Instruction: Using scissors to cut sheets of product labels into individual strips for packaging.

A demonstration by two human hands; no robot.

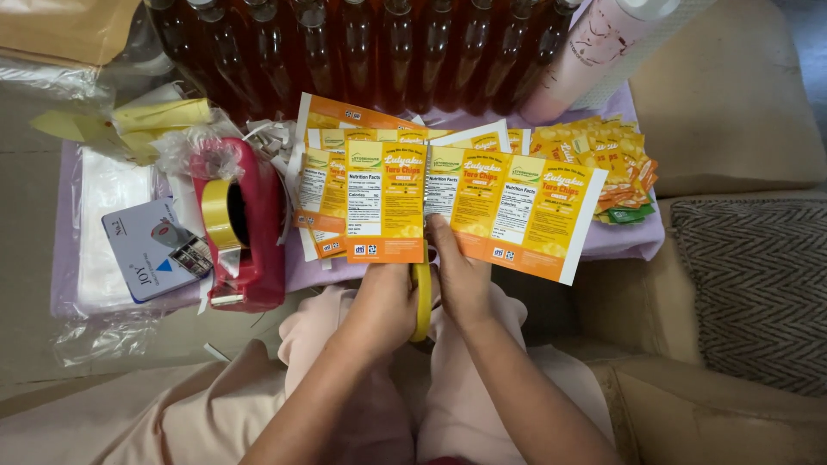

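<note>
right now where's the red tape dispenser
In the head view the red tape dispenser sits left of centre on the table, between the small blue-and-white box and the printed label sheets, left of the left hand.

A wide sheet of orange-and-yellow printed labels (469, 207) sits dead centre, white panels within. Beneath it, more label sheets (345, 129) fan out. Right, a heap of cut orange labels (616, 168). Left, a small white-and-blue box (148, 250) lies flat.

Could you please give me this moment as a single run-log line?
left hand: grips yellow scissors | right hand: holds label sheet | cut: between labels | nearby: tape dispenser
</note>
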